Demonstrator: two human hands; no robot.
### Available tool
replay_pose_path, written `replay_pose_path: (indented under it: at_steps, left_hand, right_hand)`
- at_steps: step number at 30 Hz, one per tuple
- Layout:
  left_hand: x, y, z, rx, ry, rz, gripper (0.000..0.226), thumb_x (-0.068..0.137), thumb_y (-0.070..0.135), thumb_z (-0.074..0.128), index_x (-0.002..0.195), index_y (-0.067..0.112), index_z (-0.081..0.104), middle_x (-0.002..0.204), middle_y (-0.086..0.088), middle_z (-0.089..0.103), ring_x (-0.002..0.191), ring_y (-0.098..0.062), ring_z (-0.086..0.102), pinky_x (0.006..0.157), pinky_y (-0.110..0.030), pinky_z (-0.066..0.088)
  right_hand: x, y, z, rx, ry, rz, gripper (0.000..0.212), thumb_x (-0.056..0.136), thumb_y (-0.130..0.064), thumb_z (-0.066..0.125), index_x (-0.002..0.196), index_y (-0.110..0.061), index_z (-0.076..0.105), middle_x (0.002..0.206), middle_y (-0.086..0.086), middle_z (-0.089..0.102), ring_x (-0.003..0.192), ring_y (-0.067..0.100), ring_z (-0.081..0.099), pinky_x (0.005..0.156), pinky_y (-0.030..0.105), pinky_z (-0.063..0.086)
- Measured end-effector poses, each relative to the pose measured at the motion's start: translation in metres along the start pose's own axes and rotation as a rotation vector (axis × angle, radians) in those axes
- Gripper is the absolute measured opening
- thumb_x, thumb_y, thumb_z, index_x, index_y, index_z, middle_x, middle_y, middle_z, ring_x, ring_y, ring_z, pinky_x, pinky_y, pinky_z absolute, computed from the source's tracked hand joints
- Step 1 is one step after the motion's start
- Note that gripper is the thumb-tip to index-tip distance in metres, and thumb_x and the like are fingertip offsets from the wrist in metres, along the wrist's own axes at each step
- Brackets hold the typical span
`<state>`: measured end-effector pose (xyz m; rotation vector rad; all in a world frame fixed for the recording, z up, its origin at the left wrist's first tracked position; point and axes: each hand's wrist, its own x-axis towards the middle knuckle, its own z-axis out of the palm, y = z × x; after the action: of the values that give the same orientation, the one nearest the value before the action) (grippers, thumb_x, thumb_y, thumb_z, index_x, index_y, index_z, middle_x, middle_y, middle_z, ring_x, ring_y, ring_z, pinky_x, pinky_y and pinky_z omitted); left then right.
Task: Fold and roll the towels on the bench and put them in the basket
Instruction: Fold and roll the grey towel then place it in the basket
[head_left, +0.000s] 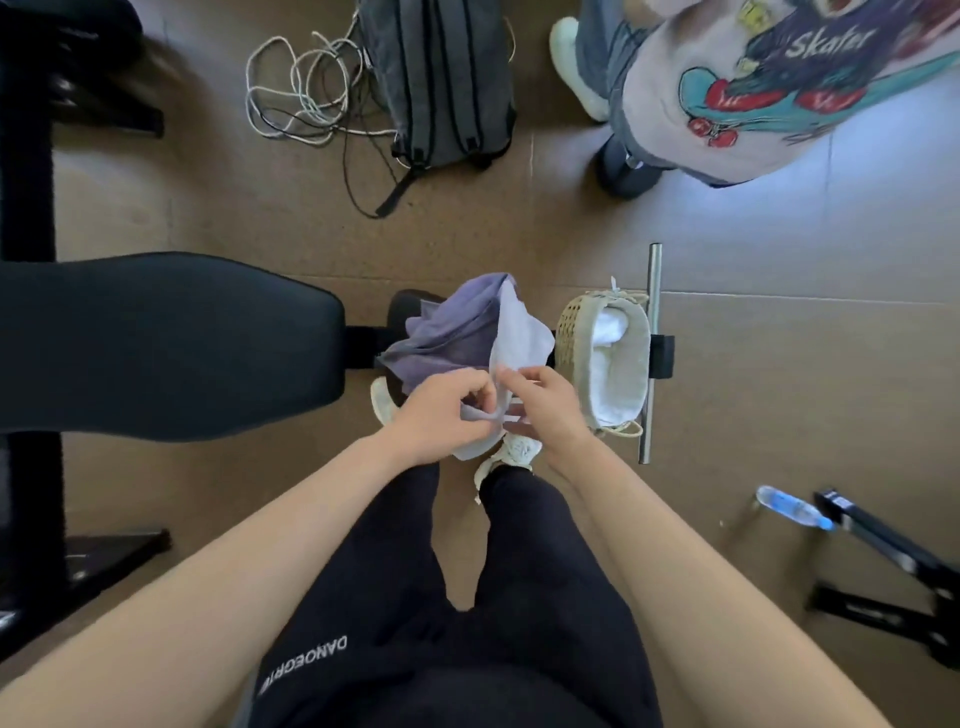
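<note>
A light lilac towel (519, 338) hangs crumpled between my hands above the small bench seat. My left hand (441, 415) pinches its lower edge, and my right hand (545, 410) pinches the same edge just to the right. A darker purple towel (452, 332) lies bunched on the seat behind it. The woven basket (571, 327) with a grey liner stands right of the seat and holds a white rolled towel (613, 325). The long black bench pad (166, 343) stretches to the left with nothing on it.
Another person (753, 88) stands at the upper right. A grey backpack (441, 83) and a coil of cords (301, 88) lie on the brown floor beyond the bench. A water bottle (795, 509) and a black stand (893, 561) lie at the right. A metal bar (652, 353) crosses behind the basket.
</note>
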<state>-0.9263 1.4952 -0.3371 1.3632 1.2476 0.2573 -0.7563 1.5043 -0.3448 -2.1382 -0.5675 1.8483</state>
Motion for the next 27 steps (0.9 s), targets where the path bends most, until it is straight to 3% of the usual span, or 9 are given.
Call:
replay_pose_path:
  at_steps: [3,6,9,12,15,18,22,24,27]
  left_hand:
    - [-0.015,0.009,0.000,-0.128,-0.001,-0.062,0.003,0.092,0.028,0.074,0.094,0.028,0.075,0.094,0.013,0.073,0.090,-0.007,0.067,0.079,-0.019,0.050]
    - [-0.024,0.008,-0.006,-0.273,0.037,-0.144,0.013,0.097,0.018,0.070,0.104,0.020,0.081,0.100,0.007,0.078,0.093,-0.005,0.070,0.083,-0.018,0.052]
    - [-0.036,0.006,-0.018,-0.366,0.071,-0.211,0.018,0.091,0.012,0.078,0.105,0.022,0.074,0.088,0.005,0.076,0.078,0.001,0.068,0.072,-0.015,0.051]
    - [-0.050,0.007,-0.030,-0.327,0.022,-0.226,0.023,0.090,0.015,0.080,0.111,0.020,0.071,0.084,0.004,0.074,0.072,0.004,0.065,0.070,-0.014,0.049]
    - [-0.071,0.011,-0.042,-0.255,0.119,-0.201,0.005,0.094,0.018,0.076,0.098,0.019,0.073,0.088,0.008,0.073,0.074,0.006,0.064,0.071,-0.014,0.050]
    - [-0.096,0.015,-0.055,-0.246,0.248,-0.194,0.008,0.098,0.013,0.070,0.091,0.016,0.067,0.084,0.006,0.067,0.068,0.005,0.058,0.066,-0.012,0.046]
    - [-0.120,0.015,-0.074,-0.270,0.402,-0.230,0.014,0.106,0.013,0.056,0.093,0.019,0.059,0.083,0.008,0.056,0.069,-0.004,0.048,0.070,-0.021,0.043]
    - [-0.128,0.017,-0.085,-0.244,0.436,-0.227,0.014,0.108,0.016,0.052,0.095,0.021,0.056,0.086,0.007,0.054,0.074,-0.008,0.046,0.073,-0.025,0.042]
    - [-0.141,0.028,-0.102,-0.254,0.366,-0.194,0.016,0.110,0.019,0.049,0.095,0.022,0.051,0.088,0.004,0.050,0.074,-0.008,0.043,0.069,-0.023,0.040]
  right_hand:
    - [-0.015,-0.002,0.010,0.024,0.035,-0.045,0.010,0.072,-0.017,0.065,0.069,-0.015,0.056,0.072,0.012,0.051,0.070,0.026,0.050,0.061,0.037,0.047]
    - [-0.031,-0.008,0.011,0.114,-0.014,-0.018,0.034,0.081,-0.003,0.055,0.054,-0.022,0.049,0.061,0.002,0.045,0.062,0.019,0.045,0.057,0.030,0.043]
    - [-0.045,-0.011,0.010,0.314,-0.109,0.032,0.021,0.084,0.005,0.044,0.080,-0.010,0.057,0.081,0.013,0.054,0.070,0.020,0.056,0.055,0.027,0.053]
    - [-0.054,-0.014,0.014,0.445,-0.224,0.037,0.047,0.079,0.008,0.040,0.119,-0.002,0.062,0.109,0.020,0.063,0.098,0.033,0.064,0.077,0.037,0.061]
    - [-0.063,-0.017,0.022,0.419,-0.306,0.004,0.050,0.086,0.010,0.038,0.106,-0.015,0.076,0.113,0.016,0.067,0.105,0.033,0.062,0.094,0.046,0.051]
    - [-0.068,-0.024,0.031,0.276,-0.326,-0.023,0.047,0.092,0.008,0.040,0.084,-0.019,0.078,0.104,0.012,0.064,0.095,0.027,0.056,0.088,0.041,0.048]
    - [-0.056,-0.027,0.038,-0.475,-0.125,-0.287,0.015,0.088,-0.010,0.058,0.079,0.001,0.059,0.075,0.017,0.064,0.069,0.024,0.052,0.062,0.029,0.044]
    - [-0.057,-0.035,0.044,-0.683,-0.051,-0.439,0.023,0.087,-0.020,0.063,0.087,0.003,0.065,0.084,0.016,0.071,0.073,0.032,0.059,0.065,0.032,0.044]
    - [-0.081,-0.064,0.062,-0.639,-0.173,-0.699,0.021,0.089,-0.015,0.067,0.110,-0.013,0.067,0.108,0.001,0.071,0.090,0.020,0.067,0.080,0.036,0.055]
